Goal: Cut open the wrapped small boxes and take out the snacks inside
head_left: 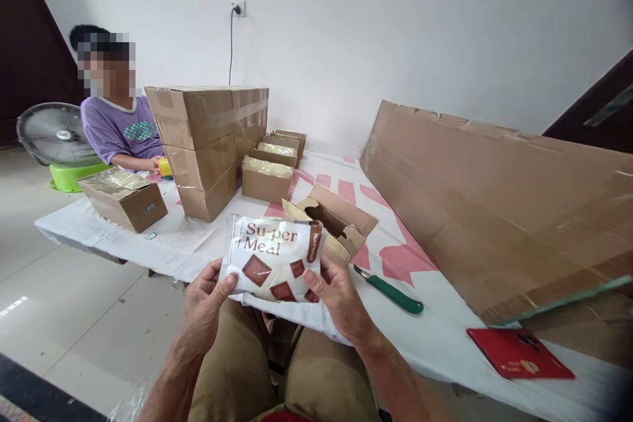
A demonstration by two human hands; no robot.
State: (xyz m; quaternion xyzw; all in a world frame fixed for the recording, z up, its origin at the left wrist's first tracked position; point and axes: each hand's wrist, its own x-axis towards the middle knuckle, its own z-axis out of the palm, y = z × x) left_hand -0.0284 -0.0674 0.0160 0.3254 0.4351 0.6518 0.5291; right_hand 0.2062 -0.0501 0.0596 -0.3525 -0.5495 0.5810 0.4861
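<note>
The pouch [271, 257], white with brown squares and "Super Meal" printed across it, is up in both hands, held over the person's lap just short of the near edge of the surface [445, 336]. Left hand [205, 303] has it by the lower left corner, thumb pressed flat on the front. Right hand [336, 293] pinches the lower right corner, thumb on the face, fingers tucked behind. Both hands are closed on the pouch, a pouch's width apart, and it faces the camera nearly upright.

Just beyond the pouch sits a small open carton [336, 221], flaps up, its inside dark. Right of the right hand, a green-handled knife [393, 293] lies flat on the surface, handle pointing away to the right. Farther right, near the front edge, a red card [519, 353]. A large flattened cardboard sheet [494, 211] leans across the right side.

Behind the open carton, a stack of sealed cartons [208, 145] stands taped shut, and beside it three small open boxes [270, 175] show shiny packets inside. At the left end, another open box [123, 198] sits tilted at the corner of the surface.

Across the way, another person in a purple shirt [121, 128] sits with a hand on something yellow and green, well apart from the pouch. A fan [54, 135] stands behind that person.
</note>
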